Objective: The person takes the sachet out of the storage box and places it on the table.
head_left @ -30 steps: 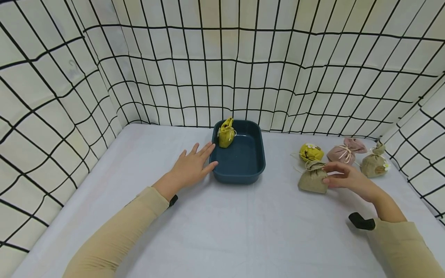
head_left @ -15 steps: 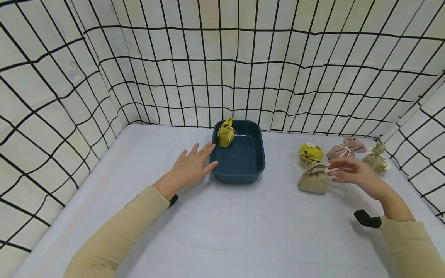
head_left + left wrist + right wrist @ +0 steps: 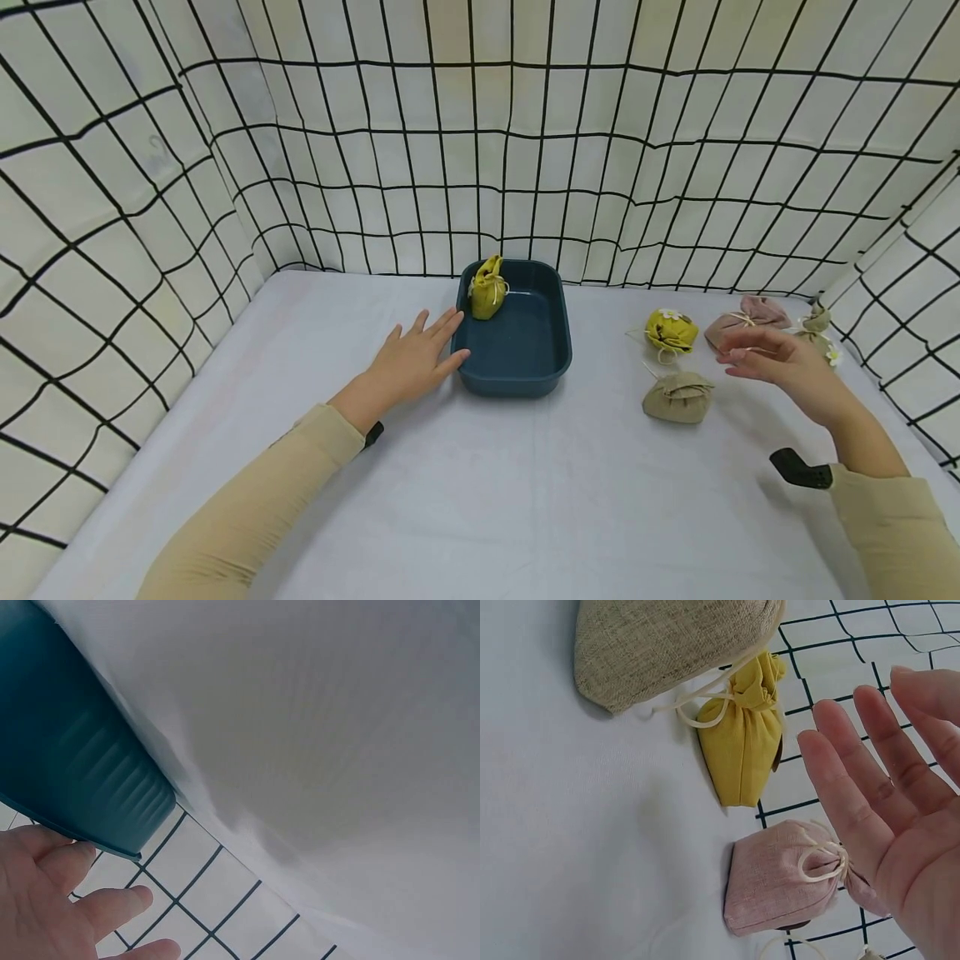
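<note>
My left hand [image 3: 412, 360] has its fingers spread, the fingertips touching the left rim of a dark teal plastic tub [image 3: 514, 387]. Inside the tub, at its back left, stands a yellow drawstring pouch [image 3: 489, 293]. My right hand [image 3: 787, 371] hovers at the right with nothing in it, fingers loosely bent. Just left of it an olive-beige drawstring pouch [image 3: 678, 398] sits slumped on the table. Beyond that lies another yellow pouch [image 3: 672, 332] with a white flower. A pink pouch [image 3: 738, 321] is behind my right hand, which partly covers a second beige pouch [image 3: 817, 329].
A white cloth covers the table [image 3: 480, 492]. White fabric walls with a black grid [image 3: 517, 150] rise at the back and both sides. A black wrist device [image 3: 799, 469] sits by my right cuff.
My right hand has let go of the beige pouch and drawn back to the right. The pouch's top has slumped toward me. My left hand and the tub have stayed put.
</note>
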Demonstrator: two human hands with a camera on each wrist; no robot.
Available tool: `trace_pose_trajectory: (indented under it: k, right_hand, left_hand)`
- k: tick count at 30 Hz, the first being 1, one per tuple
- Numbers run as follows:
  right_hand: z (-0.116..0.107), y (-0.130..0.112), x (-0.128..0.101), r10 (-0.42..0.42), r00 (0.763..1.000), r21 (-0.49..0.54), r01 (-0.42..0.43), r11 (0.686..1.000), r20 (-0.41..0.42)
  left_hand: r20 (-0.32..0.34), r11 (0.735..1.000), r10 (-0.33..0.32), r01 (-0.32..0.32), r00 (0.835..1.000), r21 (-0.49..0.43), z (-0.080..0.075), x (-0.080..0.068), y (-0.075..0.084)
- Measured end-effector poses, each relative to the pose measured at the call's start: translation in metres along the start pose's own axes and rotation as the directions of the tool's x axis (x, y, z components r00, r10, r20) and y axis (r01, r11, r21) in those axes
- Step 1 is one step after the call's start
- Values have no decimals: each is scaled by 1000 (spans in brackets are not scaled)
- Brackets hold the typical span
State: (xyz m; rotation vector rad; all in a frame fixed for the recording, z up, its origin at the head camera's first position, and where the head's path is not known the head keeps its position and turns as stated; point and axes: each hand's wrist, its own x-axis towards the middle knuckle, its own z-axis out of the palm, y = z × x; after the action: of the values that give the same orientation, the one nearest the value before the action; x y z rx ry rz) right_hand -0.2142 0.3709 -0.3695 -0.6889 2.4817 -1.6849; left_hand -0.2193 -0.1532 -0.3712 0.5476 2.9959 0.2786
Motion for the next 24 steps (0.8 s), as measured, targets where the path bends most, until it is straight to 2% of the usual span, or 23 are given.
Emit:
trace_pose_trajectory:
  k: [7,15,24]
  right_hand:
    - [2,-12,8,10,1000,-45,-11,999,-24]
    - [6,-33,21,1,999,-154,-9,988,-49]
    - [15,-55,33,-23,1000,-48,23,999,5]
  left_hand:
    - [-6,1000,2,-2,1000,0,2,0,0]
    - [-8,1000,1,-1,1000,-2,2,0,0]
    - [-5,1000,0,0,1000,1,2,0,-1]
